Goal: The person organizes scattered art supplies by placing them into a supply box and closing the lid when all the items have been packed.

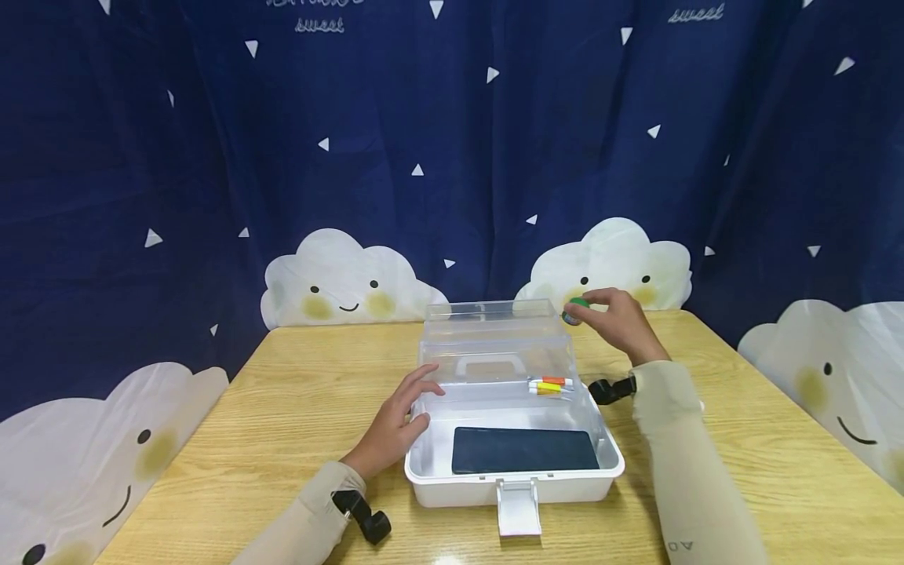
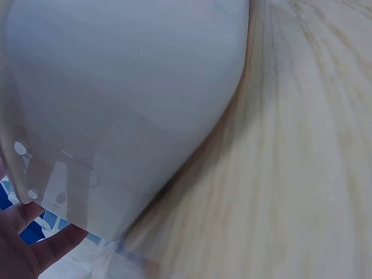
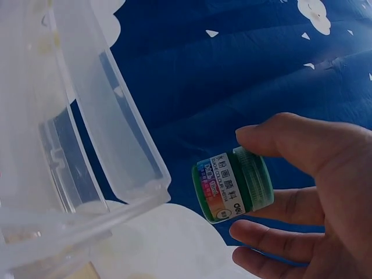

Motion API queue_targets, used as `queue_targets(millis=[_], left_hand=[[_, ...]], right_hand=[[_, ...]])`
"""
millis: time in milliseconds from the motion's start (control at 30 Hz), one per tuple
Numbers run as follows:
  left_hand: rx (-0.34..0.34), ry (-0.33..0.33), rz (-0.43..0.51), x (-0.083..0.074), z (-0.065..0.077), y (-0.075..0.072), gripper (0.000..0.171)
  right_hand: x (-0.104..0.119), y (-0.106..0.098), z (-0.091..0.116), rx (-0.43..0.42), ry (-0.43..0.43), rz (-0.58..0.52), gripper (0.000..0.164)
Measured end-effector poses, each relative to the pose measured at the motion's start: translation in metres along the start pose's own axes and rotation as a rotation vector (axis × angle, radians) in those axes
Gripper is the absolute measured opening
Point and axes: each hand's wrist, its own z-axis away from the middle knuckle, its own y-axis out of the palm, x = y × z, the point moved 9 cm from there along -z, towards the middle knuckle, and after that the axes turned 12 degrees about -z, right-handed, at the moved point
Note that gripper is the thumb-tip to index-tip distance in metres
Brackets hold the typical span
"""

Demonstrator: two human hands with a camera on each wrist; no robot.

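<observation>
Between thumb and fingers, my right hand [image 1: 621,323] pinches a small paint jar [image 3: 229,185] of green paint with a printed label. It is held up beside the back right of the clear lid [image 1: 494,357]. That lid stands raised on a white plastic storage box [image 1: 462,493]. Inside the box lies a flat dark rectangular thing [image 1: 524,450]. Several small orange, yellow and white sticks [image 1: 549,386] lie near the back right of the box. At the left side of the box is my left hand [image 1: 392,424], its fingers spread and loosely bent by the rim.
The box stands on a wood-grain table [image 1: 304,408], its white front latch [image 1: 519,508] hanging down. A dark blue curtain [image 1: 395,118] with white clouds and triangles hangs behind. Something white peeks out beside the right forearm, mostly hidden.
</observation>
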Motion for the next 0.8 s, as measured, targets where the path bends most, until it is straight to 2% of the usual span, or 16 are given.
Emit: queue_targets(millis=[333, 567, 633, 800], left_hand=[[-0.004, 0.006, -0.001, -0.001, 0.000, 0.000, 0.042], [-0.004, 0.005, -0.005, -0.004, 0.000, -0.001, 0.042], [0.001, -0.005, 0.004, -0.014, 0.000, -0.006, 0.041], [0.008, -0.014, 0.003, -0.012, 0.000, -0.005, 0.041]], right_hand=[[0.005, 0.008, 0.000, 0.006, 0.007, -0.002, 0.076], [0.011, 0.014, 0.002, 0.022, -0.037, 0.014, 0.065], [0.011, 0.014, 0.002, 0.020, -0.045, 0.015, 0.064], [0.011, 0.011, 0.004, 0.024, -0.060, 0.004, 0.065]])
